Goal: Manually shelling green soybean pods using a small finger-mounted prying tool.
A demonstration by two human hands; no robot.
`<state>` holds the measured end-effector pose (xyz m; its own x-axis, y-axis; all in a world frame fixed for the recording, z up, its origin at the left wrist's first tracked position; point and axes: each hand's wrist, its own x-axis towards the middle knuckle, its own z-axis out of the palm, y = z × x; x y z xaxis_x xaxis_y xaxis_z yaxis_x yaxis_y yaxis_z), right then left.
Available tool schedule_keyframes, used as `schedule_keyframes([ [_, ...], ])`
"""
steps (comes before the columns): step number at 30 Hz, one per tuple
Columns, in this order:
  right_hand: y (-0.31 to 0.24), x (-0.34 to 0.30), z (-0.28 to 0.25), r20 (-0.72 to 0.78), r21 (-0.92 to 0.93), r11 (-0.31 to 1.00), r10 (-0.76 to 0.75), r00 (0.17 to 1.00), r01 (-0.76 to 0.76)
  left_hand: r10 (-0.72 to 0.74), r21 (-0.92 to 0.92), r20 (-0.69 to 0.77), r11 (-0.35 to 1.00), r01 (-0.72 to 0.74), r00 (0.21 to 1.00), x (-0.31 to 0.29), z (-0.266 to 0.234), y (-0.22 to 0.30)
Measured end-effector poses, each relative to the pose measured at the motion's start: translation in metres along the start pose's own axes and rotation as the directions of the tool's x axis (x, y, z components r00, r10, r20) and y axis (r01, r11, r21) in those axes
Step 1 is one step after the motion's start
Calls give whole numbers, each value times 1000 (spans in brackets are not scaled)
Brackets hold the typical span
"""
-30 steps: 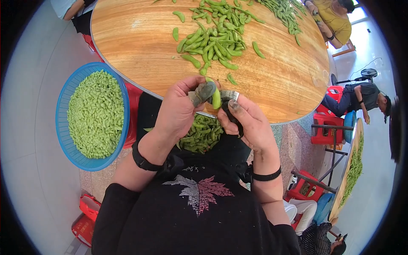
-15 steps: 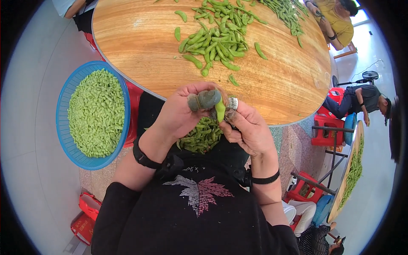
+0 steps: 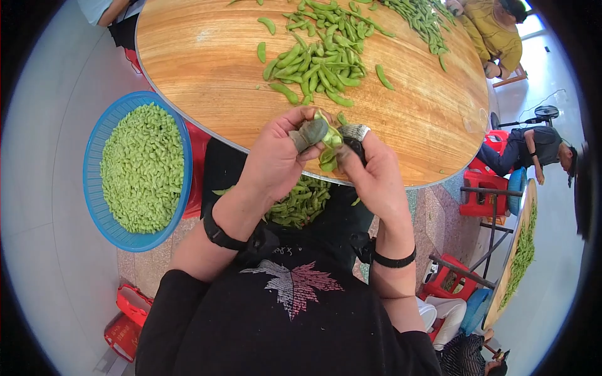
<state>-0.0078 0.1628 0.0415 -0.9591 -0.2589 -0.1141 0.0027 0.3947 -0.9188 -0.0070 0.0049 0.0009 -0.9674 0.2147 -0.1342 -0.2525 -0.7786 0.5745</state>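
Observation:
My left hand and my right hand meet just over the near edge of a round wooden table. Both grip one green bean pod, which is split open between the thumbs. The left thumb wears a grey cover and a right finger wears a metal-looking cap. Below the hands, in my lap, lies a heap of empty green pods. A loose pile of whole pods lies on the table beyond the hands.
A blue basket full of shelled green beans stands at my left. More pods lie along the table's far right, near a person in yellow. Red stools and another person are at the right.
Both hands have stayed together at the table's edge. The pod has been pried further open and my left thumb has shifted over it.

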Motion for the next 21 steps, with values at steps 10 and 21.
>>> schedule_keyframes([
  [10, 1, 0, 22, 12, -586, 742, -394, 919, 326, 41, 142, -139, 990, -21, 990, 0, 5, -17],
  [21, 17, 12, 4, -84, 116, 987, -98, 992, 108, 161, 420, -145, 903, -87, 976, -3, 1, 3],
])
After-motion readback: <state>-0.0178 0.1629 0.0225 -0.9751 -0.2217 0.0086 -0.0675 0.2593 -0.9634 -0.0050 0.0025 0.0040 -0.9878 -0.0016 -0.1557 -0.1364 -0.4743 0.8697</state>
